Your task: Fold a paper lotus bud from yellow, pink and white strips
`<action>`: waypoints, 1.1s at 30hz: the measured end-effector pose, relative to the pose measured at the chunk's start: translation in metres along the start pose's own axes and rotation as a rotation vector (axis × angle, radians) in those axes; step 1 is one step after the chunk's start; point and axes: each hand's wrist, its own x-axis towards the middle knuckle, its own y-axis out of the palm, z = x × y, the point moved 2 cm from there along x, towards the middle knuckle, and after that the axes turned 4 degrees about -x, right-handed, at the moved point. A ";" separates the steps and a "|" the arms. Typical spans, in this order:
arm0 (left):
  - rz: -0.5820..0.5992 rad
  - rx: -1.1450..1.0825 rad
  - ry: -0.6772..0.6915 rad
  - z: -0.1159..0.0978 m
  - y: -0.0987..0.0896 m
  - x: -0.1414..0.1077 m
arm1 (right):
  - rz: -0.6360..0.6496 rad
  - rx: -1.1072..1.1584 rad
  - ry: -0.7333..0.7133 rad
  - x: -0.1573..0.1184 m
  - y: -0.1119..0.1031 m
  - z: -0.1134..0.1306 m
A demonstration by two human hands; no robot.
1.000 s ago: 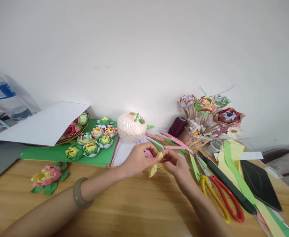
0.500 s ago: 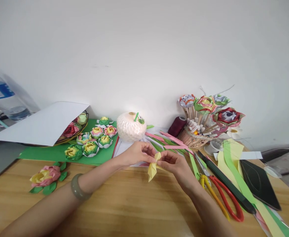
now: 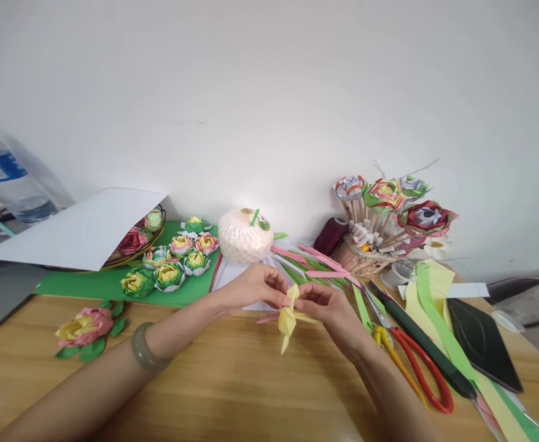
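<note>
Between my two hands hang folded yellow paper petals (image 3: 286,320), with a pink paper tip showing at their left. The fingers of my left hand (image 3: 263,287) pinch the bundle from the left. From the other side my right hand (image 3: 320,302) grips it with thumb and fingertips. Both hands are held above the wooden table (image 3: 251,387). Just beyond them lie pink folded strips (image 3: 327,274) mixed with green ones. What binds the petals, if anything, is hidden by my fingers.
Scissors (image 3: 423,368) with red and yellow handles lie at the right, beside a dark green cutter (image 3: 428,341) and paper strips (image 3: 453,337). A flower basket (image 3: 361,261) stands behind. Left are a finished paper flower (image 3: 85,331), small flowers (image 3: 169,276) and a foam-netted fruit (image 3: 245,236).
The yellow petals have turned and spread downward between my fingers, and a pink tip now shows at the left. My hands keep nearly the same place.
</note>
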 end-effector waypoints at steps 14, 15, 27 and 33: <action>-0.031 -0.040 0.075 0.000 0.002 -0.001 | -0.081 -0.070 -0.074 -0.002 0.000 -0.001; -0.019 -0.046 0.065 0.000 0.002 -0.001 | -0.070 -0.066 -0.081 -0.002 0.000 0.000; -0.033 0.168 0.151 -0.002 0.003 -0.001 | -0.198 -0.372 -0.246 -0.004 0.003 0.001; -0.156 0.472 0.382 0.001 0.008 -0.004 | -0.341 -0.619 -0.417 -0.008 0.007 -0.002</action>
